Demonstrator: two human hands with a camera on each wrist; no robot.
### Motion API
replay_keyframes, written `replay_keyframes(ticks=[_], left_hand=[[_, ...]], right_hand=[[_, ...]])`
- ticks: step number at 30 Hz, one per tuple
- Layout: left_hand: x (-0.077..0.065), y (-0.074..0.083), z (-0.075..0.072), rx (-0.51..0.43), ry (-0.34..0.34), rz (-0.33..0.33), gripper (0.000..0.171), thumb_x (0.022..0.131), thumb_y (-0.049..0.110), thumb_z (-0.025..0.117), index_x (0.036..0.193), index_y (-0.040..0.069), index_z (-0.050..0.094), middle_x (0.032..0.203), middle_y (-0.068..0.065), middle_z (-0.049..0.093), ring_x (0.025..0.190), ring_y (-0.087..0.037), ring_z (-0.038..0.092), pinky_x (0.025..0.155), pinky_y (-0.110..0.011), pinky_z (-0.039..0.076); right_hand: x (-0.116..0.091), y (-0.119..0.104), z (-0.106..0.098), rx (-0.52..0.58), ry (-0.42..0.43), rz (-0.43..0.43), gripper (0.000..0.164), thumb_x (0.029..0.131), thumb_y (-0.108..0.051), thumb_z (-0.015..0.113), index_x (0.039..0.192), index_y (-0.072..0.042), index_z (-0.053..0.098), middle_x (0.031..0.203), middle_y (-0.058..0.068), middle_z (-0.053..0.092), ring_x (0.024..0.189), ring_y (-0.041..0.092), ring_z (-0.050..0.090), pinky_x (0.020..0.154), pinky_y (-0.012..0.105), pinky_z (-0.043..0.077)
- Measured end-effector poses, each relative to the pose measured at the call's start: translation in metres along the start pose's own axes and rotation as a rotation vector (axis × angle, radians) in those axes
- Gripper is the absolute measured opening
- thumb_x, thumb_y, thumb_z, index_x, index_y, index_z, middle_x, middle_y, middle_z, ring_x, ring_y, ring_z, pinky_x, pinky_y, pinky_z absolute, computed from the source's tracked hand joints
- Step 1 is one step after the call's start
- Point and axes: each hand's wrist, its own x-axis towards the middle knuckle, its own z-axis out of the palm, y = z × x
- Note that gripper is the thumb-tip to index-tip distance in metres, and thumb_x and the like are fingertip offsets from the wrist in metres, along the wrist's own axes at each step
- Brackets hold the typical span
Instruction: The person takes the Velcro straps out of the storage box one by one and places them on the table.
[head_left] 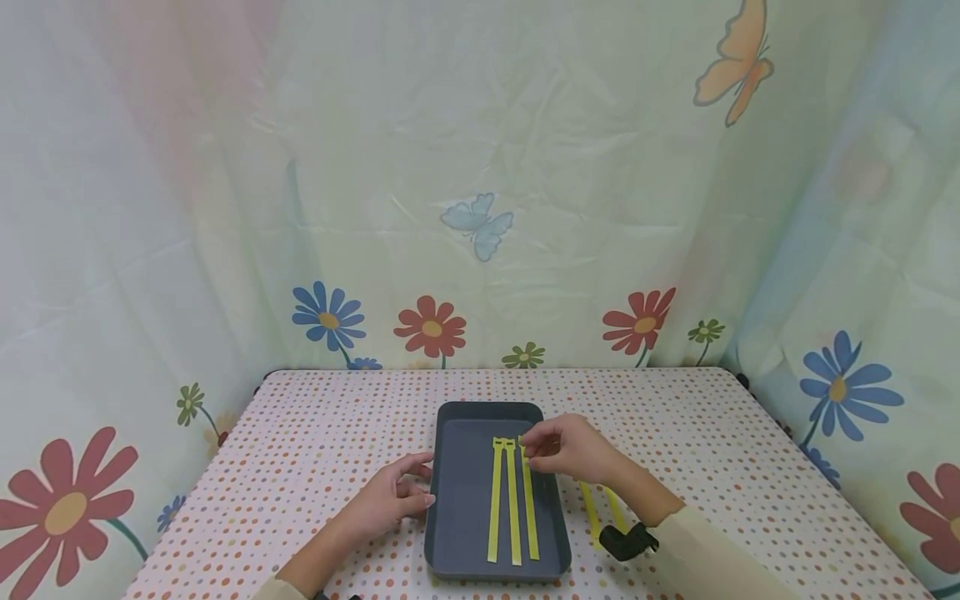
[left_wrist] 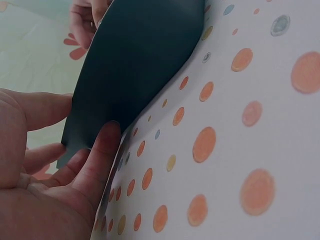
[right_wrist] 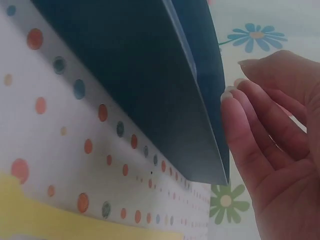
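Note:
A dark grey rectangular tray point(head_left: 461, 517) stands on the table. Three flat yellow strips point(head_left: 513, 508) lie lengthwise in it, side by side, with wider slotted ends at the far side. My left hand point(head_left: 386, 500) is at the tray's left side; its fingertips touch the outer wall point(left_wrist: 135, 55). Over the tray's right rim reaches my right hand point(head_left: 566, 450), beside the far end of the rightmost strip and partly covering it. In the right wrist view a gap shows between thumb and fingers point(right_wrist: 240, 125), with no strip visible there.
More yellow strips point(head_left: 590, 508) lie on the dotted tablecloth point(head_left: 337, 425) right of the tray, partly under the right forearm. A black band with a small device point(head_left: 628, 542) sits on the right wrist. Behind the table hangs a curtain point(head_left: 360, 208) with flowers and butterflies.

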Motion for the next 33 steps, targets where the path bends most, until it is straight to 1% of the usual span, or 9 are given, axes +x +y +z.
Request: replay_keyframes(ticks=[4, 10, 19, 22, 25, 28, 33], left_hand=[[0.0, 0.0, 0.0, 0.004, 0.005, -0.007, 0.067, 0.096, 0.012, 0.07, 0.155, 0.004, 0.04, 0.136, -0.019, 0.053, 0.092, -0.017, 0.072, 0.065, -0.026, 0.048], [0.001, -0.001, 0.0, 0.007, 0.005, -0.006, 0.067, 0.096, 0.013, 0.07, 0.156, 0.005, 0.04, 0.136, -0.018, 0.053, 0.092, -0.017, 0.071, 0.063, -0.026, 0.047], [0.001, -0.002, 0.0, 0.009, 0.006, -0.004, 0.067, 0.096, 0.014, 0.07, 0.155, 0.005, 0.04, 0.135, -0.018, 0.054, 0.092, -0.017, 0.071, 0.062, -0.025, 0.047], [0.001, -0.002, 0.0, 0.008, 0.005, -0.004, 0.067, 0.096, 0.013, 0.07, 0.155, 0.005, 0.04, 0.135, -0.018, 0.055, 0.092, -0.017, 0.071, 0.063, -0.026, 0.047], [0.001, -0.003, 0.0, 0.014, 0.006, -0.006, 0.067, 0.095, 0.014, 0.07, 0.155, 0.005, 0.041, 0.135, -0.018, 0.055, 0.092, -0.017, 0.072, 0.064, -0.026, 0.048], [0.002, -0.003, 0.0, 0.012, 0.005, -0.003, 0.067, 0.096, 0.013, 0.07, 0.155, 0.004, 0.04, 0.135, -0.018, 0.055, 0.094, -0.018, 0.072, 0.067, -0.027, 0.05], [0.002, -0.002, -0.001, -0.006, -0.009, 0.002, 0.067, 0.096, 0.013, 0.069, 0.156, 0.004, 0.039, 0.135, -0.019, 0.054, 0.096, -0.019, 0.071, 0.072, -0.028, 0.052]], right_hand=[[0.006, 0.001, 0.002, -0.008, -0.042, -0.036, 0.025, 0.088, -0.006, 0.078, 0.112, 0.001, 0.075, 0.1, 0.014, 0.076, 0.083, 0.008, 0.07, 0.074, 0.022, 0.058], [0.014, -0.003, 0.004, -0.039, -0.11, -0.06, 0.025, 0.087, -0.004, 0.079, 0.112, 0.0, 0.076, 0.104, 0.014, 0.077, 0.085, 0.008, 0.071, 0.075, 0.022, 0.058], [0.028, -0.008, 0.007, -0.104, -0.23, -0.089, 0.025, 0.086, -0.004, 0.08, 0.11, -0.002, 0.077, 0.109, 0.014, 0.076, 0.093, 0.021, 0.074, 0.078, 0.021, 0.057], [0.033, -0.009, 0.008, -0.131, -0.268, -0.117, 0.025, 0.086, -0.004, 0.08, 0.111, -0.002, 0.077, 0.11, 0.013, 0.076, 0.097, 0.025, 0.074, 0.081, 0.024, 0.058], [0.037, -0.012, 0.009, -0.158, -0.294, -0.124, 0.026, 0.085, -0.003, 0.081, 0.11, -0.003, 0.077, 0.11, 0.012, 0.076, 0.1, 0.026, 0.074, 0.084, 0.028, 0.059], [0.042, -0.015, 0.011, -0.184, -0.323, -0.131, 0.025, 0.083, -0.001, 0.082, 0.108, -0.003, 0.077, 0.11, 0.01, 0.075, 0.102, 0.025, 0.075, 0.088, 0.032, 0.06], [0.05, -0.018, 0.017, -0.254, -0.381, -0.153, 0.025, 0.083, -0.003, 0.083, 0.107, -0.007, 0.077, 0.107, 0.004, 0.074, 0.103, 0.02, 0.074, 0.09, 0.032, 0.059]])
